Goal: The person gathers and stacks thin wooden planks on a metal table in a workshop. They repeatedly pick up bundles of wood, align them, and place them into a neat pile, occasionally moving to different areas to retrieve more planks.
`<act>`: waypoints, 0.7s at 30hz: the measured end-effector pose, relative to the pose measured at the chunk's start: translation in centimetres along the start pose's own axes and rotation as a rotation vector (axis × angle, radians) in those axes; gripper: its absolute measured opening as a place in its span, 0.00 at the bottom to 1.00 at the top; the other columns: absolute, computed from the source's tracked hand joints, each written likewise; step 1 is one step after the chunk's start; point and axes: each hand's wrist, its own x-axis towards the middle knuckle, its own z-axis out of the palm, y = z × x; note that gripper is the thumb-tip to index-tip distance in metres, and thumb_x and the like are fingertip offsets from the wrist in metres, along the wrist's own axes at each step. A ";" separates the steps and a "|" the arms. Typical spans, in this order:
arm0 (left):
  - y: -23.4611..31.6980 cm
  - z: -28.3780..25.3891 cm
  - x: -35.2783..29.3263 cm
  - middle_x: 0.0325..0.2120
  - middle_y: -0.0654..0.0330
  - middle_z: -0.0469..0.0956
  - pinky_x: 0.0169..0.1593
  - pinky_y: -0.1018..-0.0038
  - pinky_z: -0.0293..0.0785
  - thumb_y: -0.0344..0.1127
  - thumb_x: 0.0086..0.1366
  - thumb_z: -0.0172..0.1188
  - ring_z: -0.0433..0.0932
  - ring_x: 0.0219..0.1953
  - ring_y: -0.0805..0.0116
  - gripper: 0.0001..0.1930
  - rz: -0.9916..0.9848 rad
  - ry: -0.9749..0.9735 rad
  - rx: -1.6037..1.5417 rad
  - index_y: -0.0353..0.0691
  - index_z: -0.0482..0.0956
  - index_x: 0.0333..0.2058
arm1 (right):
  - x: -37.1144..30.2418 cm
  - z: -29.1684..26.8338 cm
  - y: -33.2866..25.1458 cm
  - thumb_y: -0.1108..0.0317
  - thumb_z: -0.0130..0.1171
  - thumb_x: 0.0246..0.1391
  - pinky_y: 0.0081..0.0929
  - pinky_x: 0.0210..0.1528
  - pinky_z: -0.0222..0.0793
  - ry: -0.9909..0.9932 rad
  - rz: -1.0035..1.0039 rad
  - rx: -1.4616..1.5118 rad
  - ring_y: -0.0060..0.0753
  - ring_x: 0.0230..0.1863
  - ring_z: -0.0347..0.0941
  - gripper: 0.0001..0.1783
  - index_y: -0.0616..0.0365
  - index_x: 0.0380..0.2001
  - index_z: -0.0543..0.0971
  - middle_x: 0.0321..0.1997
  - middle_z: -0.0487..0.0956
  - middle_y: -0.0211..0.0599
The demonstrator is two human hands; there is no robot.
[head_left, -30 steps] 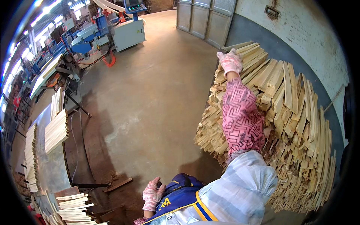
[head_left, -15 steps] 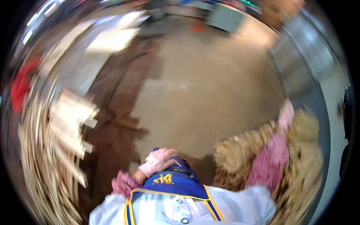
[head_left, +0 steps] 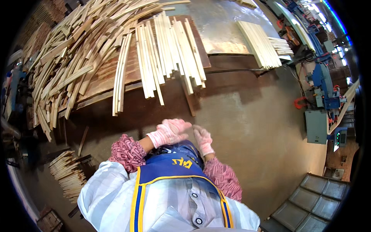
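Observation:
Before my blue apron [head_left: 160, 166], both of my hands are raised in pink-and-white knit gloves. My left hand [head_left: 169, 132] points to the right with its fingers stretched out and holds nothing. Close to its fingertips is my right hand [head_left: 203, 140], slightly blurred, its fingers extended and nothing visible in them. Beyond them, light wooden strips [head_left: 164, 50] lie side by side on a brown board, their near ends jutting past its edge. A few more strips [head_left: 122, 75] lie just left of that group.
A big jumbled heap of wooden pieces [head_left: 73, 54] covers the table's left. Flat boards [head_left: 258, 44] overhang its right end. Stacked sticks [head_left: 68, 176] stand low at left. Blue machinery [head_left: 324, 83] and a grey-green cabinet [head_left: 316, 127] are at right, near a metal-framed panel [head_left: 313, 199].
My view has swung left, from the floor and a wood stack on the right to the table of strips. My right hand has come from that stack to beside my left hand.

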 end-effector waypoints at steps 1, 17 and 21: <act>-1.4 -1.0 -0.2 0.50 0.52 0.77 0.57 0.61 0.72 0.53 0.62 0.58 0.76 0.53 0.53 0.27 -0.081 0.040 -0.024 0.46 0.74 0.56 | 2.6 0.1 0.5 0.60 0.58 0.61 0.26 0.48 0.70 0.099 -0.159 -0.019 0.30 0.45 0.76 0.18 0.58 0.49 0.81 0.45 0.81 0.38; -25.6 -3.1 4.7 0.58 0.49 0.71 0.62 0.68 0.68 0.33 0.66 0.62 0.72 0.59 0.60 0.28 -0.709 1.170 -0.994 0.33 0.66 0.62 | 40.8 -11.1 -8.4 0.55 0.57 0.60 0.38 0.63 0.65 0.068 -0.210 -0.167 0.48 0.60 0.72 0.27 0.59 0.58 0.75 0.60 0.75 0.49; -30.5 -6.4 8.5 0.60 0.50 0.69 0.66 0.67 0.63 0.36 0.69 0.58 0.69 0.62 0.59 0.26 -0.690 1.156 -0.944 0.33 0.65 0.63 | 47.3 -11.1 -12.2 0.53 0.57 0.59 0.39 0.65 0.63 0.087 -0.314 -0.281 0.50 0.62 0.68 0.30 0.57 0.60 0.73 0.61 0.74 0.50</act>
